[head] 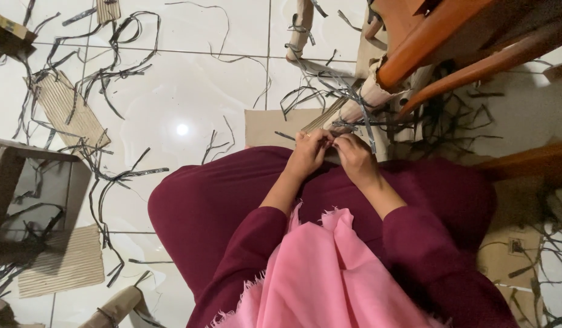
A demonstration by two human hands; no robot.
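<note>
Left hand point(306, 155) and right hand point(352, 155) both pinching thin dark strip point(367, 124) over lap, working it against rolled corrugated cardboard bundle point(371, 94). Next move likely needing firm pull, steady fingertip grip.

Left hand point(306, 155) and right hand point(356, 157) together over lap, fingers pinched, forearms converging

Place: a room in a home used as a makeshift craft workspace, work done seated low over the floor.
Floor: glossy white tiles point(171, 91) with grout lines, reflecting a ceiling light.
Litter: dark thin strips point(120, 176) strewn all over the tiles.
Materials: pieces of corrugated cardboard point(65, 109) lying flat, others rolled.
Furniture: an orange-brown wooden chair frame point(439, 36) at upper right, a household piece, not a workbench.
</note>
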